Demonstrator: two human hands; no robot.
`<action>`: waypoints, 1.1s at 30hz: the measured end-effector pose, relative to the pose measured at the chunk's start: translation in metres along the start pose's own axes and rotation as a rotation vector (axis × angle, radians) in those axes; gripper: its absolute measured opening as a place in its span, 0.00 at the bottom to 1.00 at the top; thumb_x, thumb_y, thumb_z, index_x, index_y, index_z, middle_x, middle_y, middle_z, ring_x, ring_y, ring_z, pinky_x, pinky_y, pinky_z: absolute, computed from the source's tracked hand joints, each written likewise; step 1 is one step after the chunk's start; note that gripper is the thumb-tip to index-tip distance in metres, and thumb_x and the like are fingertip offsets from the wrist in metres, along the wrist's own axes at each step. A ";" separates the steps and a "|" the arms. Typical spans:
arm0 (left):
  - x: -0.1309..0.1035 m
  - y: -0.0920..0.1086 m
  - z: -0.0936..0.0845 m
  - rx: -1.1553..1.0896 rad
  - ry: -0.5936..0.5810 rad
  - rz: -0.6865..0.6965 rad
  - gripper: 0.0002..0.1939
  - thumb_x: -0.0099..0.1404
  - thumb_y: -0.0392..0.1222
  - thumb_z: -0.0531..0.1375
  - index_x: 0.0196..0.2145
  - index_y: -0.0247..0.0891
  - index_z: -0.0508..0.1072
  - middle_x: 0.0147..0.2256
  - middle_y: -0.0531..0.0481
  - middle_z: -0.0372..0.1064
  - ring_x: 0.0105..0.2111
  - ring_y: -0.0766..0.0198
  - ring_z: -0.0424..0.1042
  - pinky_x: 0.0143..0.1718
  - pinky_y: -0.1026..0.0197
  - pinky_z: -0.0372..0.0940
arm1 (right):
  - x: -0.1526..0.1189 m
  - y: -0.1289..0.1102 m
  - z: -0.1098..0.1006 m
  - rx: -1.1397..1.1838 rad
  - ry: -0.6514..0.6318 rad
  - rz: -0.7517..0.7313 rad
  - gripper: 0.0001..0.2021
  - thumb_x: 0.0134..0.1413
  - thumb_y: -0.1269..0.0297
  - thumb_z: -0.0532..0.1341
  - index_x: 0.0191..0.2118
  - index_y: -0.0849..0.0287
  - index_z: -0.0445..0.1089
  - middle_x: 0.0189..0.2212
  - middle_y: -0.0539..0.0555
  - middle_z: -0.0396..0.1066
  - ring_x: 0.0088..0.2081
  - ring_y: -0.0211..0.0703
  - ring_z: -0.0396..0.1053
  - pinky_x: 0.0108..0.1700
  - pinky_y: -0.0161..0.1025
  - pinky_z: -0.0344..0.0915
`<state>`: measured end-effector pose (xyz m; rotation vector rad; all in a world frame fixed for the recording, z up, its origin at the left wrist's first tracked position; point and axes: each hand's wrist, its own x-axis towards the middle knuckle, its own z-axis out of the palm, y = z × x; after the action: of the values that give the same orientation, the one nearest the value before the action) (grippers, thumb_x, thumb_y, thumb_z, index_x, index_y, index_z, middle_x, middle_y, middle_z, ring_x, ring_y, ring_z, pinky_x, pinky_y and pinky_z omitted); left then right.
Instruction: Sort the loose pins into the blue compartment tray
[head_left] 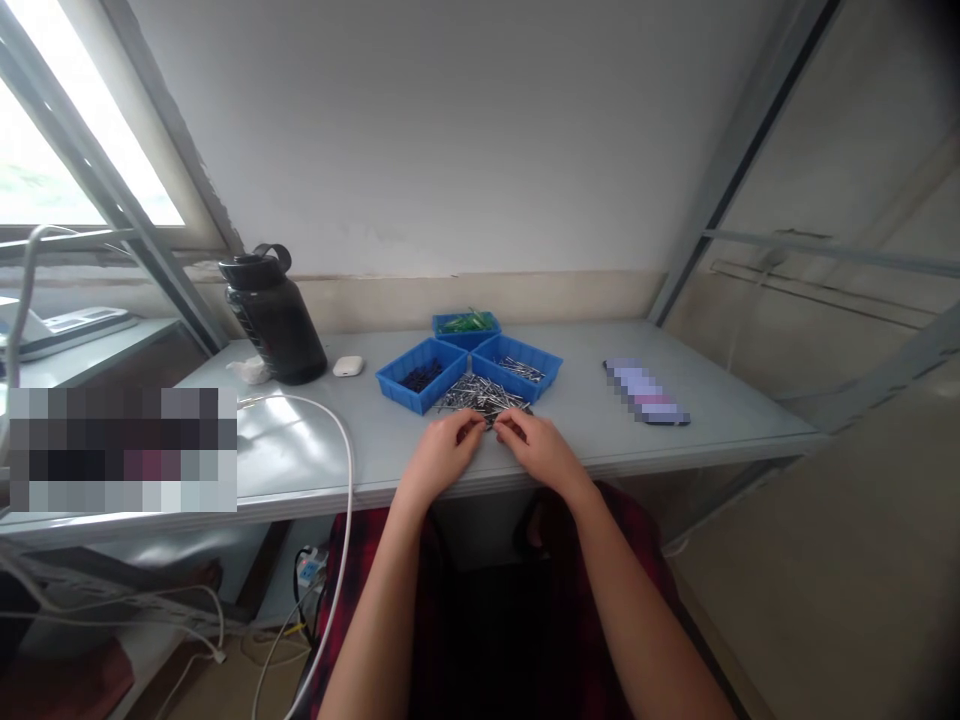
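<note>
The work looks to be partway along. A loose pile (480, 390) of slim metallic pieces lies on the surface (379, 445), just in front of the person and between the near ends of two blue trays. The left tray (401, 394) holds small dark pieces (421, 376), the right tray (552, 376) holds silver rods (520, 369), and the rear tray (459, 338), behind them, holds green pieces (466, 321). All three trays have contents, while the pile is still broad, so a good share seems left to handle. Nothing shows a finished piece set apart, and how much is done cannot be counted.

The left hand (448, 447) and right hand (537, 445) meet the pile's near edge, their fingertips close to each other but apart. On each, the fingers curl in toward the thumb, so the grip looks narrow rather than spread. Whether either grip is fully closed, or has a piece in it, I cannot tell: the fingertips are too small and merge with the dark near edge of the pile.
</note>
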<state>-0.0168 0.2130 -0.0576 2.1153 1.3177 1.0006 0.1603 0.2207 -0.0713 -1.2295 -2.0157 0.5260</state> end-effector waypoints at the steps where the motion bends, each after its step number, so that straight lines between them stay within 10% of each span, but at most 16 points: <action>1: 0.000 0.000 0.000 -0.003 -0.002 -0.008 0.11 0.66 0.43 0.50 0.35 0.40 0.72 0.33 0.50 0.74 0.34 0.60 0.71 0.37 0.62 0.61 | 0.000 0.000 0.000 0.003 0.002 0.006 0.08 0.61 0.61 0.52 0.38 0.54 0.68 0.35 0.51 0.75 0.37 0.44 0.71 0.39 0.37 0.61; 33: 0.000 0.001 0.000 -0.010 -0.008 -0.009 0.11 0.66 0.44 0.51 0.32 0.39 0.71 0.31 0.51 0.73 0.32 0.62 0.69 0.35 0.62 0.60 | 0.000 -0.001 -0.001 0.021 0.011 -0.006 0.09 0.62 0.62 0.52 0.39 0.54 0.68 0.34 0.51 0.75 0.36 0.43 0.71 0.39 0.37 0.61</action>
<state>-0.0165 0.2127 -0.0570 2.1016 1.3148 0.9916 0.1605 0.2202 -0.0707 -1.2114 -1.9994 0.5351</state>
